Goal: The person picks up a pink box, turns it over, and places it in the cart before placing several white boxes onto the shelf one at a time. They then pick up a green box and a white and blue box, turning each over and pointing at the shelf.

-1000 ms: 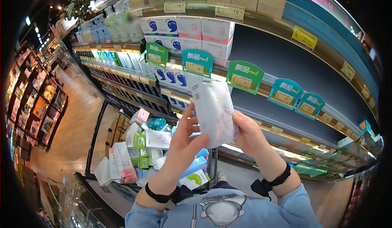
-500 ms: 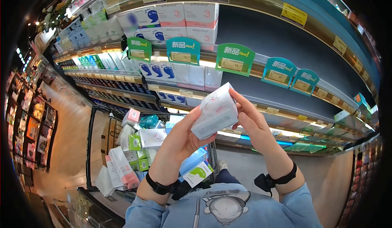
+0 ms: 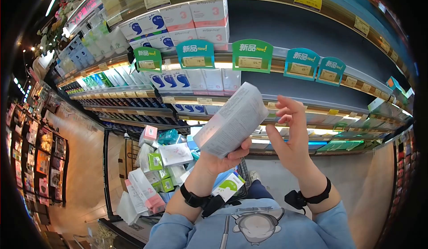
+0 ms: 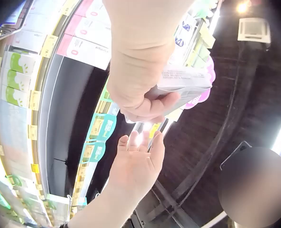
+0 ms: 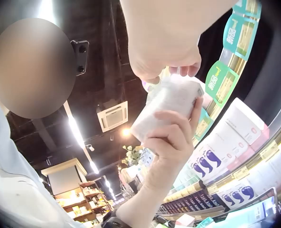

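Note:
My left hand (image 3: 223, 160) grips a white box (image 3: 234, 120) with pale pink on one end and small grey print on the side facing up. In the right wrist view, the fingers of that hand curl round the box (image 5: 171, 97). To the right of the box, my right hand (image 3: 292, 137) is held up with its fingers loosely bent and nothing in them. The left wrist view shows its palm (image 4: 135, 166) facing the box, with a gap between.
Below the left arm stands a cart (image 3: 107, 173) heaped with boxes, among them a pink-and-white box (image 3: 145, 193) and green packs (image 3: 156, 161). Shelves ahead carry stacked cartons (image 3: 209, 15) and sign cards (image 3: 252, 55). An aisle floor (image 3: 84, 160) runs along the left.
The box has been turned from its flowered face to its printed side. Both hands were on it before; my right hand has come off to the right. The view has shifted slightly.

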Demonstrator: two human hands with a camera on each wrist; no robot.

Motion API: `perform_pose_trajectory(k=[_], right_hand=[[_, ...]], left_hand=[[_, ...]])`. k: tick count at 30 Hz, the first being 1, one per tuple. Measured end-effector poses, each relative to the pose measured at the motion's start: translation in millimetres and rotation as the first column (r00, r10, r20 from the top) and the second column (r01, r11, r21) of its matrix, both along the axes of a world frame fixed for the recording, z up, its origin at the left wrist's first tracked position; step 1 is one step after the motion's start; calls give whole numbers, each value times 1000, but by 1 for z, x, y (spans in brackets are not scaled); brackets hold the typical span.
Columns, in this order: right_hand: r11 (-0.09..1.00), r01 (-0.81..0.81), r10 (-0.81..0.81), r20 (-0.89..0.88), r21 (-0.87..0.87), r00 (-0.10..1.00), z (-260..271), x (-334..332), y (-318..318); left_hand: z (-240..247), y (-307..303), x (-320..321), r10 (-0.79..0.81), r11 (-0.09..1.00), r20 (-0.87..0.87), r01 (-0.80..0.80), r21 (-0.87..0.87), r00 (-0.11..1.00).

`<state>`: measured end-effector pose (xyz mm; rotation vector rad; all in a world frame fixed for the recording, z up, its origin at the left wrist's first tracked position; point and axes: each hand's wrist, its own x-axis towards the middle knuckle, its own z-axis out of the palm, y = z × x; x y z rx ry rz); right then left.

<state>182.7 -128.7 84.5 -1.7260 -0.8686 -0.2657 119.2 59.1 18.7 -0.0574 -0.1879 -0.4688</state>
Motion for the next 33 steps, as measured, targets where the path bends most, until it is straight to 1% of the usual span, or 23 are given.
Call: perform_pose_trajectory(k=[1,3,4,5,6,7,9,10,12,13,15,19,21,33], right_hand=[[1000,6,-6,1,1,1000,0,-1,2],[1000,-13,16,-113,25,993,1,-3,7],[1000,-8,11,-116,27,993,-3,-2,8],[991,-112,125,-219,74,968,-9,1,10],[969,-209,241,-314,132,918,-11,3,12],[970,-204,237,-318,135,918,-11,2,13],[934,-227,332,-441,275,834,-9,1,16],[922,-237,364,-479,306,799,-8,1,16],[919,-229,368,-492,320,789,-9,1,17],[917,-223,371,-502,331,782,-9,1,17],[926,-211,350,-501,312,792,-8,0,18],[911,-203,372,-499,359,783,0,-3,18],[915,-202,363,-494,349,790,2,-4,16],[930,-181,322,-471,321,821,7,-2,9]], left_hand=[[0,0,-1,-6,1000,1,6,1,1000],[0,2,-4,-38,999,31,39,-38,999],[0,1,-6,-43,998,28,44,-37,999],[0,1,-7,-65,996,52,68,-52,997],[1,1,-9,-85,994,75,90,-67,994],[2,0,-11,-90,993,70,94,-66,993],[6,-5,-16,14,991,101,-27,127,995],[7,-7,-18,14,991,96,-26,129,995],[11,-9,-19,75,943,78,-96,318,994],[13,-11,-20,76,942,70,-94,321,995],[14,-16,-21,74,968,-3,-71,243,997],[6,-14,-19,38,966,-28,-29,258,999],[5,-16,-18,23,972,12,-26,234,1000],[6,-21,-12,-40,979,34,33,203,999]])
